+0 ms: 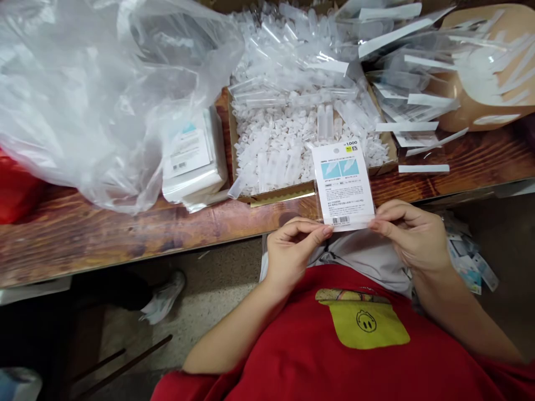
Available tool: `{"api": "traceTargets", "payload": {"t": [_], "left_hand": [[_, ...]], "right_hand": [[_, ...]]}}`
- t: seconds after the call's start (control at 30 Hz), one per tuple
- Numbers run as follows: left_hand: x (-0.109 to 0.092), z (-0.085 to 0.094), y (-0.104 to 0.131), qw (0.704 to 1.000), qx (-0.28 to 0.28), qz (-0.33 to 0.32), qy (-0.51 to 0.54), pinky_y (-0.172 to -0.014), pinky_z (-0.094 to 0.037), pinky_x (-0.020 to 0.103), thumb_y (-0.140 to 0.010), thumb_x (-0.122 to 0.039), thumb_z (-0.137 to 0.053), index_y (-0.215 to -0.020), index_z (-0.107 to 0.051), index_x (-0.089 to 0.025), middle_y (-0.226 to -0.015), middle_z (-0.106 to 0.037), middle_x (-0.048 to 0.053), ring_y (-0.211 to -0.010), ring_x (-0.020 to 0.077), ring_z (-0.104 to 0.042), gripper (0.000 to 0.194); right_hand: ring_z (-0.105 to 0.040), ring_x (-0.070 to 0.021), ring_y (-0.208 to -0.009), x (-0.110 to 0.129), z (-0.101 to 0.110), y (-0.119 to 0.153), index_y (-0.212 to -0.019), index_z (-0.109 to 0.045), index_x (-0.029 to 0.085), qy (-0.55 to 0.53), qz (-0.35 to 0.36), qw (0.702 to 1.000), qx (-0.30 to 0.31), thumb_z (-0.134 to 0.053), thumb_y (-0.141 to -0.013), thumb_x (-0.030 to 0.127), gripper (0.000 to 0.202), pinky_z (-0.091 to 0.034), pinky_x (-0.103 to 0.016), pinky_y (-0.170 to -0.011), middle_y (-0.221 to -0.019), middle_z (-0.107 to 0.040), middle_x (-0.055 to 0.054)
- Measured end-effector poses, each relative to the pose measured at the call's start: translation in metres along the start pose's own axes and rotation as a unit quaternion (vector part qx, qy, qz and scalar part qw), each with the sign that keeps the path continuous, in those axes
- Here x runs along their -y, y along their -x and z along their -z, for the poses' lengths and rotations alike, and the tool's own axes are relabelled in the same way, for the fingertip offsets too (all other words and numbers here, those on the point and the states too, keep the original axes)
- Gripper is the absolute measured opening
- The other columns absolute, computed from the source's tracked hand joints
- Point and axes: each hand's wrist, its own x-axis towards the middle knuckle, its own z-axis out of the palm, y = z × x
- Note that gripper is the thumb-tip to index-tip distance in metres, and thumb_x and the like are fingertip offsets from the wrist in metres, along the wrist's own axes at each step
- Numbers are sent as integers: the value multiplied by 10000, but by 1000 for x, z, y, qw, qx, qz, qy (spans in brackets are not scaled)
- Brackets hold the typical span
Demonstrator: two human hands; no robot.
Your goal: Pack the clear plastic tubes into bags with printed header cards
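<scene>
A white printed card in a clear plastic sleeve point(345, 189) is held between both hands over the table's front edge, its text and two blue pictures facing up. My left hand point(296, 245) pinches the lower left corner with thumb and fingers. At the lower right corner, my right hand point(412, 234) pinches the same sleeve. Just behind the card, a shallow cardboard box point(284, 193) holds many small white caps point(288, 131) and clear plastic tubes point(324, 122).
Stacked clear sleeves with a printed card point(192, 150) lie left of the box. A large translucent bag point(83, 94) covers the left side. White strips point(422, 169) and a tan container point(472, 106) are at right. A person's shoe point(165, 298) shows below.
</scene>
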Motion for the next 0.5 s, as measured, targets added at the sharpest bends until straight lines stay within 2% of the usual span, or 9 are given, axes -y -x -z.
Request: {"api": "traceTargets", "payload": {"t": [0.1,0.27,0.4,0.5], "left_hand": [[1,-3,1,1000,-9,9,23,-706,-580,228,-711,-193,-895,-711,-815,-247,-760,-771,10,-720,112,-707,97],[-5,-9,0,997,-33,39,54,-717,-597,245,-660,-159,-898,-635,-762,-215,-724,-764,4,-695,113,-704,149],[-9,-12,0,995,-39,64,66,-721,-608,265,-633,-182,-908,-605,-721,-201,-722,-760,8,-701,121,-707,190],[-10,-12,0,995,-45,72,58,-723,-614,291,-614,-218,-920,-588,-692,-198,-711,-751,8,-696,132,-704,231]], "right_hand": [[-662,-145,-723,1,-5,2,-695,-752,245,-10,-29,999,-13,-911,-731,292,169,-543,-283,-652,-768,-709,-9],[-647,-146,-702,7,-13,2,-635,-720,237,-29,-76,995,-52,-927,-656,270,211,-549,-287,-628,-726,-690,0],[-647,-141,-701,8,-16,1,-631,-718,243,-46,-90,992,-71,-907,-631,200,194,-543,-282,-634,-733,-693,10],[-648,-150,-710,7,-18,2,-634,-710,241,-40,-91,992,-79,-908,-634,203,202,-547,-297,-648,-740,-693,7]]}}
